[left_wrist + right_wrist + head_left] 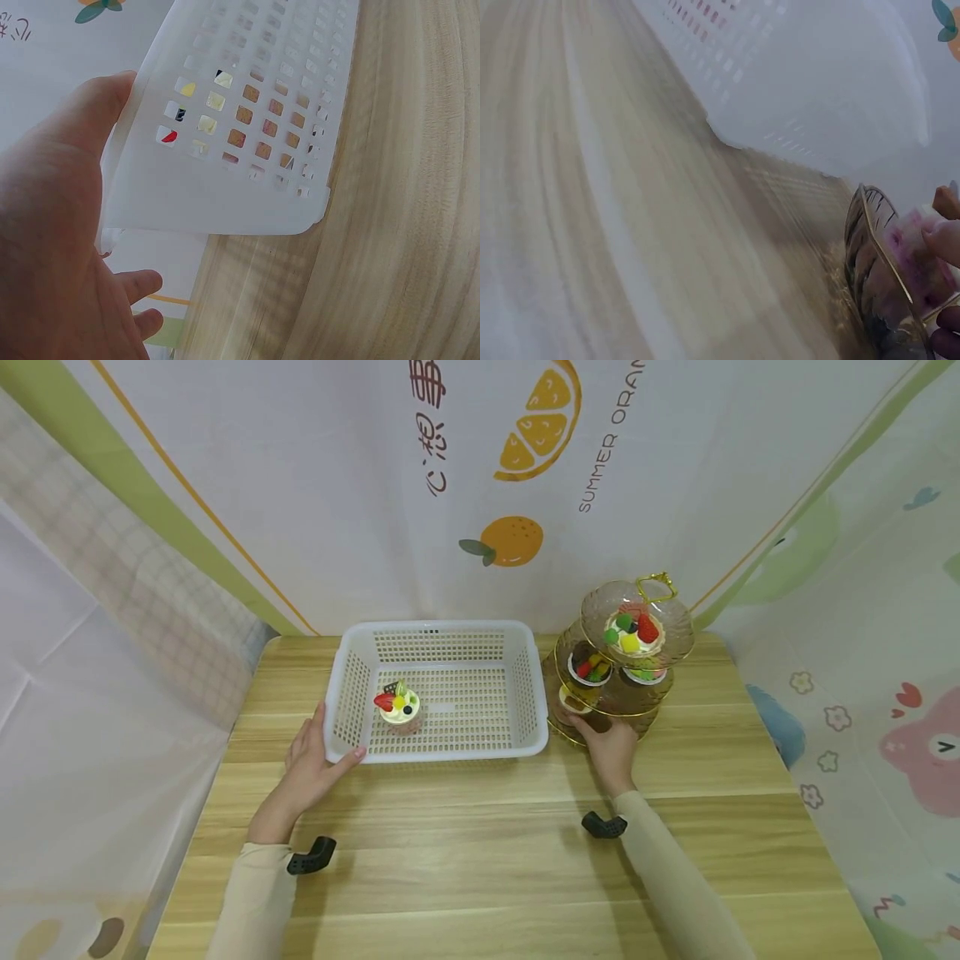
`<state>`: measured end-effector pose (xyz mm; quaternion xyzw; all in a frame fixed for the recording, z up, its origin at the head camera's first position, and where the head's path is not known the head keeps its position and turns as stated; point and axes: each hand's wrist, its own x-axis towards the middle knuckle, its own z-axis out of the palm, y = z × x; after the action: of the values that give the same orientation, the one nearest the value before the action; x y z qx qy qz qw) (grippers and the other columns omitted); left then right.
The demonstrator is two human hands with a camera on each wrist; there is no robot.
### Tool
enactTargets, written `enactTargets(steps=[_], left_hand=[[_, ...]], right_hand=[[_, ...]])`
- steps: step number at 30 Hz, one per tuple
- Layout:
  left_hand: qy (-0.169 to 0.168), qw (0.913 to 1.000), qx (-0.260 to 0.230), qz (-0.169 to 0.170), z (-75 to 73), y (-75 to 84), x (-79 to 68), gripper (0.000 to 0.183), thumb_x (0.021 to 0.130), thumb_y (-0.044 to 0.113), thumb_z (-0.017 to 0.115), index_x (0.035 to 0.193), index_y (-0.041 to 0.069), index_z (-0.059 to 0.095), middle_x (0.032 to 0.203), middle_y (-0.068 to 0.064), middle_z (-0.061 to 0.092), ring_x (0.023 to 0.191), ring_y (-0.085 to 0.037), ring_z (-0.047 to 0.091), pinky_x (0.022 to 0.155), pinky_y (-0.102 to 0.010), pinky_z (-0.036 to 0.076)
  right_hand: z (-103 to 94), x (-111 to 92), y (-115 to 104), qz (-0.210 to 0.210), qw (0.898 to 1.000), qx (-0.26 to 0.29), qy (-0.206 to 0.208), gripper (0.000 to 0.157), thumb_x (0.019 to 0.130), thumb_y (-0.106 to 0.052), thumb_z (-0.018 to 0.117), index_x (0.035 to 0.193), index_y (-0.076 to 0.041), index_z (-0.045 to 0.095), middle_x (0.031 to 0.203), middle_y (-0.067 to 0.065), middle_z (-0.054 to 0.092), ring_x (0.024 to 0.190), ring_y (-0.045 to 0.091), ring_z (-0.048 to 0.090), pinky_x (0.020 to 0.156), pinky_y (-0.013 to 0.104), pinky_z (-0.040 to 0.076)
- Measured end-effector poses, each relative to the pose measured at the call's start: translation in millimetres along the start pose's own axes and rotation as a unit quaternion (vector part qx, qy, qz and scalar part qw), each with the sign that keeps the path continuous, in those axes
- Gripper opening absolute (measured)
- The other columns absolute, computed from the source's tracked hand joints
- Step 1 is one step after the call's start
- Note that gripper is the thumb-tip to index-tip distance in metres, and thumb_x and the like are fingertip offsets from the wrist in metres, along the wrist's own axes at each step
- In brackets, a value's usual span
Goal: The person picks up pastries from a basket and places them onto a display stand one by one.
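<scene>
My left hand [310,774] grips the near left corner of a white plastic basket [442,756], its thumb over the rim. In the left wrist view the other fingers lie below the rim. A cupcake [400,708] topped with fruit and cream stands at the left inside the basket. At the right, my right hand [612,750] reaches into the lowest tier of a three-tier cake stand [678,631] and pinches a small cupcake [572,701]. In the right wrist view the thumb presses on its pinkish cup [913,259], near the gold-edged plate.
A fruit tart [634,635] sits on the stand's top tier, below a gold handle [657,585]. The middle tier holds a dark cupcake [589,667] and another cupcake [644,676]. The stand is close beside the basket on a wooden table [465,860]. Printed curtains [337,510] hang behind.
</scene>
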<state>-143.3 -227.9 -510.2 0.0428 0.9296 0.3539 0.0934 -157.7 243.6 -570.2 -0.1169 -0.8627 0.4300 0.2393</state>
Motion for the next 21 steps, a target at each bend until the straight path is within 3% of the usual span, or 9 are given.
enactTargets(steps=[4, 9, 13, 18, 21], left_hand=[[0.002, 1.0, -0.002, 0.002, 0.5, 0.0, 0.6, 0.108, 0.093, 0.051, 0.06, 0.157, 0.012, -0.018, 0.16, -0.035, 0.016, 0.149, -0.054, -0.003, 0.112, -0.075, -0.002], [0.001, 1.0, -0.003, -0.001, 1.2, -1.2, 0.8, 0.109, 0.093, 0.052, 0.06, 0.157, 0.013, -0.019, 0.161, -0.035, 0.012, 0.149, -0.054, -0.004, 0.112, -0.075, -0.003], [0.001, 1.0, -0.001, -0.003, 1.2, -2.1, 0.5, 0.109, 0.093, 0.053, 0.06, 0.157, 0.014, -0.02, 0.161, -0.034, 0.011, 0.15, -0.053, -0.004, 0.112, -0.075, -0.003], [0.0, 1.0, -0.002, -0.002, 0.9, -2.2, 0.2, 0.109, 0.093, 0.053, 0.059, 0.157, 0.013, -0.019, 0.161, -0.034, 0.011, 0.15, -0.053, -0.005, 0.112, -0.076, -0.004], [-0.001, 1.0, -0.003, -0.003, 1.2, -2.3, 0.5, 0.109, 0.093, 0.053, 0.059, 0.157, 0.014, -0.02, 0.161, -0.035, 0.011, 0.15, -0.053, -0.005, 0.112, -0.075, -0.004]], right_hand=[[-8.9, -6.5, -2.3, 0.02, 1.0, 0.001, -0.015, 0.04, 0.076, -0.029, 0.086, 0.102, -0.001, 0.074, 0.099, 0.02, 0.076, 0.097, 0.038, 0.07, 0.086, 0.05, 0.052], [-19.7, -20.1, -7.2, 0.053, 0.998, 0.028, -0.036, 0.048, 0.079, -0.026, 0.084, 0.116, 0.001, 0.07, 0.116, 0.02, 0.072, 0.116, 0.035, 0.065, 0.1, 0.047, 0.047], [-25.0, -35.1, -12.0, 0.071, 0.994, 0.065, -0.048, 0.055, 0.078, -0.017, 0.084, 0.127, 0.001, 0.065, 0.124, 0.018, 0.07, 0.124, 0.028, 0.061, 0.105, 0.03, 0.045], [-28.0, -47.4, -24.7, 0.023, 0.991, 0.117, -0.058, 0.055, 0.076, -0.009, 0.085, 0.127, -0.002, 0.065, 0.119, 0.015, 0.073, 0.117, 0.03, 0.066, 0.099, 0.023, 0.05], [-28.8, -48.2, -40.4, -0.014, 0.986, 0.144, -0.08, 0.055, 0.077, -0.007, 0.084, 0.128, -0.005, 0.065, 0.12, 0.015, 0.073, 0.117, 0.031, 0.063, 0.103, 0.033, 0.047]])
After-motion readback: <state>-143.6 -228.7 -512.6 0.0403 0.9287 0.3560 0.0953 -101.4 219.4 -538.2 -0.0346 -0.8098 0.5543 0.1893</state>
